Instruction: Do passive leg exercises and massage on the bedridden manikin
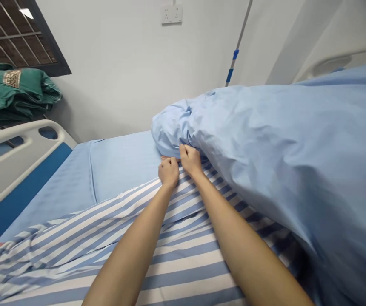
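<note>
A blue-and-white striped cloth (112, 238) lies spread over the near part of a bed. Both my arms reach forward across it. My left hand (168, 171) is closed in a fist on the far edge of the striped cloth. Right beside it, my right hand (190, 159) is closed too, its fingers gripping where the striped cloth meets a bulky light blue duvet (281, 140). The duvet is heaped along the right side of the bed and hides the striped cloth's right edge.
The light blue bed sheet (119, 161) covers the mattress. A white and blue bed rail (20, 157) runs along the left. Folded green cloth (13, 91) is stacked at far left under a barred window. A wall socket (171, 13) and a pole (236, 49) stand behind.
</note>
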Demonstrator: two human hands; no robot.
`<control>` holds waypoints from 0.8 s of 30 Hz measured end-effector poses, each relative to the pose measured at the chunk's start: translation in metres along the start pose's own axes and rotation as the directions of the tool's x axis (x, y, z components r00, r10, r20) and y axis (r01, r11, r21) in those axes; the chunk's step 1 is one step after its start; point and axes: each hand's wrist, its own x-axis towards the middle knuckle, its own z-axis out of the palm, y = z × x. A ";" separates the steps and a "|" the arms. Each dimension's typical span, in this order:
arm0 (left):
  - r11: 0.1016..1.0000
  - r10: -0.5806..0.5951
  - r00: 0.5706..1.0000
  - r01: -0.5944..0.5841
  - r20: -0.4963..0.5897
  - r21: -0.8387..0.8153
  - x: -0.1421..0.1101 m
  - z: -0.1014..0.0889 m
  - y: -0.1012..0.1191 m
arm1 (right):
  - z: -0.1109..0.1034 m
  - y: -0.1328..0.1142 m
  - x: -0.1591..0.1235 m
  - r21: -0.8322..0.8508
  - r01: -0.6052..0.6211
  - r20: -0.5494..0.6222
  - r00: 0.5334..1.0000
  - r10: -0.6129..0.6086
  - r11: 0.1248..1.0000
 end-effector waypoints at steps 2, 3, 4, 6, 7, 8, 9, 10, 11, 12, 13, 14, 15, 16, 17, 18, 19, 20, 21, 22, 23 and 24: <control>0.999 0.014 1.000 -0.013 0.012 -0.048 0.000 0.000 -0.001 | 0.012 0.013 -0.002 0.005 -0.044 0.054 0.998 0.044 0.999; 0.996 0.033 0.999 -0.030 0.032 -0.083 0.000 -0.001 -0.001 | 0.016 0.018 -0.003 0.003 -0.058 0.065 0.996 0.057 0.998; 0.992 0.056 0.997 -0.049 0.060 -0.118 -0.001 -0.004 -0.002 | 0.019 0.020 -0.004 0.007 -0.063 0.069 0.996 0.062 0.998; 0.984 0.092 0.990 -0.073 0.110 -0.165 -0.004 -0.017 -0.007 | 0.020 0.021 -0.006 0.031 -0.065 0.069 0.996 0.062 0.997; 0.983 0.098 0.987 -0.076 0.126 -0.170 -0.006 -0.028 -0.012 | 0.019 0.020 -0.006 0.042 -0.067 0.070 0.995 0.064 0.997; 0.984 0.098 0.987 -0.076 0.131 -0.164 -0.009 -0.044 -0.019 | 0.018 0.018 -0.006 0.047 -0.074 0.075 0.995 0.071 0.996; 0.987 0.089 0.988 -0.070 0.124 -0.146 -0.013 -0.063 -0.028 | 0.017 0.017 -0.007 0.048 -0.084 0.083 0.993 0.079 0.995; 0.990 0.080 0.990 -0.065 0.115 -0.126 -0.019 -0.087 -0.040 | 0.016 0.015 -0.007 0.046 -0.092 0.092 0.992 0.087 0.995; 0.993 0.068 0.991 -0.056 0.111 -0.108 -0.026 -0.115 -0.053 | 0.016 0.014 -0.006 0.043 -0.100 0.100 0.990 0.095 0.994; 0.997 0.031 0.994 -0.023 0.107 -0.073 -0.035 -0.147 -0.069 | 0.016 0.014 -0.006 0.043 -0.103 0.107 0.989 0.098 0.994; 0.999 -0.018 0.997 0.021 0.070 -0.036 -0.046 -0.181 -0.086 | 0.016 0.014 -0.006 0.043 -0.103 0.113 0.989 0.098 0.994; 0.998 -0.063 0.998 0.064 0.023 -0.006 -0.059 -0.216 -0.104 | 0.017 0.014 -0.006 0.041 -0.100 0.115 0.989 0.094 0.994; 0.993 -0.113 0.993 0.114 -0.043 0.028 -0.074 -0.251 -0.123 | 0.017 0.015 -0.006 0.030 -0.095 0.115 0.989 0.091 0.995; 0.988 -0.140 0.988 0.143 -0.062 0.056 -0.090 -0.284 -0.142 | 0.018 0.015 -0.006 0.013 -0.091 0.115 0.989 0.089 0.996; 0.981 -0.167 0.981 0.175 -0.103 0.080 -0.106 -0.313 -0.160 | 0.019 0.016 -0.006 -0.008 -0.088 0.118 0.989 0.088 0.996; 0.969 -0.208 0.965 0.226 -0.158 0.100 -0.123 -0.337 -0.178 | 0.019 0.016 -0.007 -0.030 -0.082 0.123 0.989 0.085 0.996; 0.954 -0.246 0.940 0.277 -0.234 0.111 -0.138 -0.355 -0.195 | 0.019 0.016 -0.007 -0.053 -0.075 0.133 0.988 0.081 0.996; 0.945 -0.258 0.931 0.298 -0.257 0.132 -0.152 -0.368 -0.209 | 0.019 0.014 -0.007 -0.082 -0.069 0.150 0.985 0.081 0.994; 0.936 -0.256 0.927 0.309 -0.273 0.172 -0.162 -0.374 -0.221 | 0.019 0.012 -0.008 -0.121 -0.063 0.177 0.981 0.084 0.991; 0.927 -0.239 0.927 0.306 -0.289 0.216 -0.170 -0.376 -0.230 | 0.018 0.008 -0.008 -0.170 -0.054 0.215 0.973 0.090 0.984; 0.912 -0.231 0.923 0.315 -0.308 0.261 -0.174 -0.375 -0.235 | 0.017 0.003 -0.009 -0.226 -0.045 0.258 0.961 0.104 0.973; 0.899 -0.230 0.917 0.329 -0.326 0.289 -0.174 -0.371 -0.237 | 0.016 -0.003 -0.010 -0.274 -0.034 0.289 0.950 0.115 0.961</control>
